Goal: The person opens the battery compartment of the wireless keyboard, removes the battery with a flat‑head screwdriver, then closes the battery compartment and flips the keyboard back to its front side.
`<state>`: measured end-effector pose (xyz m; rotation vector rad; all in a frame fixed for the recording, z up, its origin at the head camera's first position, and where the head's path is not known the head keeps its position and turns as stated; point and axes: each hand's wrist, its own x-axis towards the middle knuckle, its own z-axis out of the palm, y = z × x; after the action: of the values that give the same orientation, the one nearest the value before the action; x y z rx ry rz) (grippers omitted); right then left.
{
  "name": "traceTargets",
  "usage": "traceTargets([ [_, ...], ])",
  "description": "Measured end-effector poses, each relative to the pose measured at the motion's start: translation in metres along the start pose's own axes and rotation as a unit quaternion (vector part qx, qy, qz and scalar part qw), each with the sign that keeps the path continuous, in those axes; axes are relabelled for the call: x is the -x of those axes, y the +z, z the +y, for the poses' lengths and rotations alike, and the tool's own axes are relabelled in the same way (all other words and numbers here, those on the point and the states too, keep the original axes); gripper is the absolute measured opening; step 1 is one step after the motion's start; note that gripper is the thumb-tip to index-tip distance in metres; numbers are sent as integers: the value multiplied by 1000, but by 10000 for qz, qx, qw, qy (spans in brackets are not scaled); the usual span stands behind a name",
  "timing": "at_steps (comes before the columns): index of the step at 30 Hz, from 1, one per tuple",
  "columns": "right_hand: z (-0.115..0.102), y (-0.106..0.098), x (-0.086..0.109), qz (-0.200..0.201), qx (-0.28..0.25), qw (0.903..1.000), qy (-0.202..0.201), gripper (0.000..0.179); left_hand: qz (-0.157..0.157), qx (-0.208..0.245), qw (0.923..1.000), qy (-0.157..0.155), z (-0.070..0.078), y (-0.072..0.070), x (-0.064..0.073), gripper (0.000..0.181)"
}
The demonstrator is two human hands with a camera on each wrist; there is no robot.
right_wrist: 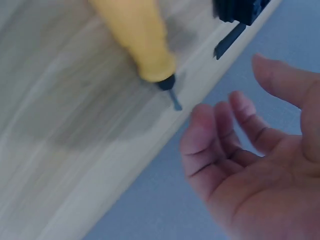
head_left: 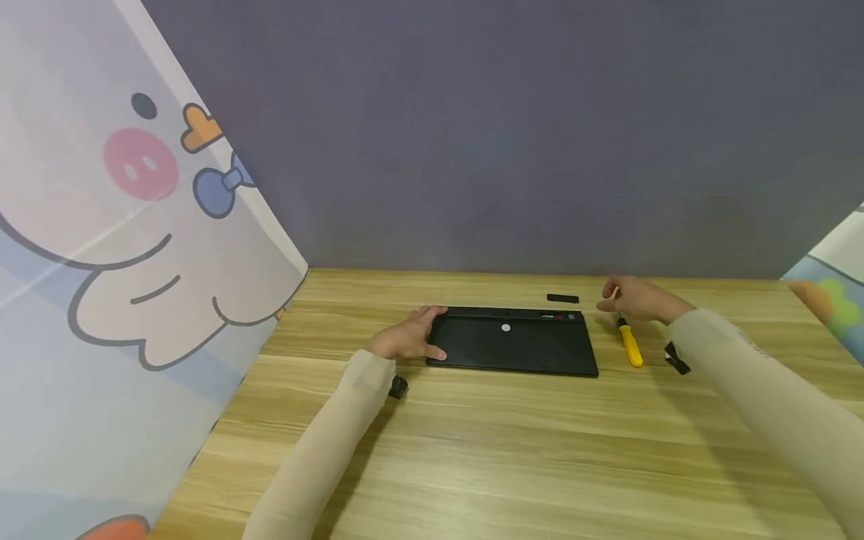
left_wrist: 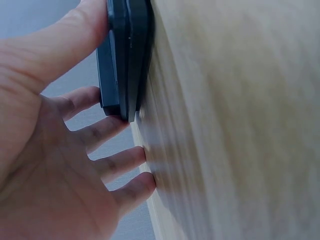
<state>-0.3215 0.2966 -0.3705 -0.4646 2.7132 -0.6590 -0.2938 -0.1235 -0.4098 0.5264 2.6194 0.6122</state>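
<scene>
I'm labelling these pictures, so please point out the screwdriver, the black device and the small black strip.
Screwdriver (head_left: pixel 630 343): head view, on its yellow handle.
Black device (head_left: pixel 514 346): head view, on its flat upper face.
Black strip (head_left: pixel 563 298): head view, at its middle.

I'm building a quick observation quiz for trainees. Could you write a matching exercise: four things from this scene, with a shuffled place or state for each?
Things:
1. yellow-handled screwdriver
2. small black rectangular strip
3. flat black rectangular device
4. bare right hand

Places or states:
A. bears a round white spot
B. holds nothing
C. lies apart, beyond the device's far edge
D. lies with its tip pointing away from the head camera

Pairs: 1-D; 2-C; 3-A; 4-B
</scene>
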Motion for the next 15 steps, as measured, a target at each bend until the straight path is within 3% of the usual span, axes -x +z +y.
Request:
traceTargets([
  [7,11,14,31,-72,82,9995,294,47,-30,-46,10000,-30,-4,2,-1,94],
  [15,16,33,58,122,2,9999,110,55,9,-81,10000,26,-3,2,-1,94],
])
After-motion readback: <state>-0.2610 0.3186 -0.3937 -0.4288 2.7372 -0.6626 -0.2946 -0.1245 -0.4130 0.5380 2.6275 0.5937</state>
